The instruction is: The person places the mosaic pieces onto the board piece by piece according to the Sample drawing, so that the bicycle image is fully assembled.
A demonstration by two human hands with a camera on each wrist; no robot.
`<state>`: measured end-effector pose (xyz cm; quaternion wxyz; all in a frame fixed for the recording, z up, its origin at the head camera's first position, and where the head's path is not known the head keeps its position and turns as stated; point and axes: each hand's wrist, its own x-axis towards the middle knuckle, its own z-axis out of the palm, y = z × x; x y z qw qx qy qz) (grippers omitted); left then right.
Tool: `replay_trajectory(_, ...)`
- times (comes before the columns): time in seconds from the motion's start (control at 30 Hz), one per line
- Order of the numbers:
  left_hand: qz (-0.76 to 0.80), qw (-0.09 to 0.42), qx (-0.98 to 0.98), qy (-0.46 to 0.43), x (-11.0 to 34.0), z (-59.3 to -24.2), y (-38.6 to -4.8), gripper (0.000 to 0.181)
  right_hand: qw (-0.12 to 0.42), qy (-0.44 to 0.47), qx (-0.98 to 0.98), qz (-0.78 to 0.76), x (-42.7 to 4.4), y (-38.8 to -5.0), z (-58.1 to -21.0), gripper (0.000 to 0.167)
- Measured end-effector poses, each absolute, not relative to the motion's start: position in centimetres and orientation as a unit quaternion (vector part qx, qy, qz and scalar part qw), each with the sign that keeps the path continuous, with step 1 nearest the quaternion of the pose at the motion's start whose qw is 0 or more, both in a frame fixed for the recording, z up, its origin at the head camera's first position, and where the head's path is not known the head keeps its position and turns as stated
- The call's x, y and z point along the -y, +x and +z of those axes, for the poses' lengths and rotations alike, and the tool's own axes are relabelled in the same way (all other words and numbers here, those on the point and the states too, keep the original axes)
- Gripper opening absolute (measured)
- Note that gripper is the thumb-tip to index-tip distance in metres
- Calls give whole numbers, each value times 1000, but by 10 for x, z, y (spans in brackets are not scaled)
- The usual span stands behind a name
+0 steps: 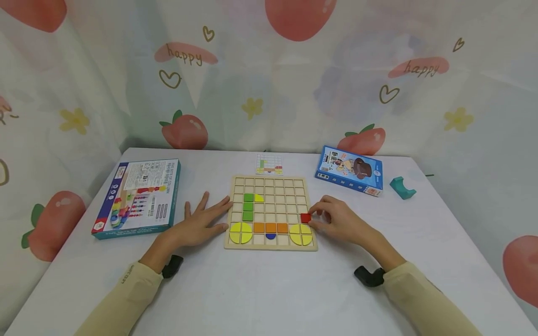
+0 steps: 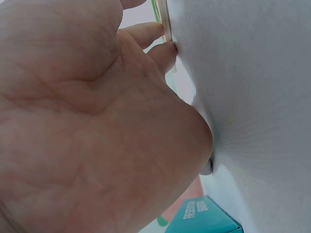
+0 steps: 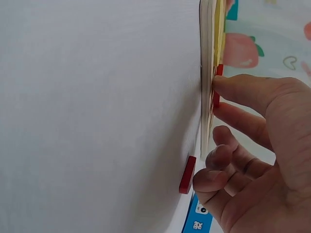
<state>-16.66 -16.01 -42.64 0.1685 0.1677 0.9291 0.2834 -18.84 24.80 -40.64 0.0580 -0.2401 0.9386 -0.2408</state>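
Note:
A wooden grid board (image 1: 269, 187) lies flat on the table. My left hand (image 1: 201, 225) spreads its fingers, thumb and fingertips touching the board's left edge. With thumb and index finger, my right hand (image 1: 339, 220) pinches a red square tile (image 1: 305, 218) at the board's right side. On the board are green squares (image 1: 248, 206), a yellow quarter piece (image 1: 258, 198), orange squares (image 1: 271, 227), a blue half-round piece (image 1: 271, 236) and two yellow circles (image 1: 241, 233) of quarter pieces. Another red tile (image 3: 187, 174) lies on the table by my curled fingers in the right wrist view.
Behind the board lies a small pattern card (image 1: 269, 164). A large teal-edged box (image 1: 138, 196) sits left, and a blue box (image 1: 350, 170) back right. Beside that is a curved teal block (image 1: 402, 188). A printed curtain (image 1: 269, 93) hangs behind the table.

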Motion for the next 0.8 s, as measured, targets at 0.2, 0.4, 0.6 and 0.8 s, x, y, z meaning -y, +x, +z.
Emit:
replay_trajectory(0.2, 280, 168, -930, 169, 159, -427, -167, 70, 70, -233, -941, -237, -245, -190, -406, 25)
replay_trajectory(0.4, 282, 167, -930, 168, 160, -426, -167, 70, 78, -229, -942, -234, -243, -192, -406, 26)
replay_trajectory(0.6, 282, 167, -930, 170, 160, -426, -167, 70, 83, -227, -942, -233, -241, -192, -406, 27)
replay_trajectory(0.8, 280, 167, -930, 169, 160, -428, -168, 71, 79, -228, -944, -227, -242, -191, -407, 27)
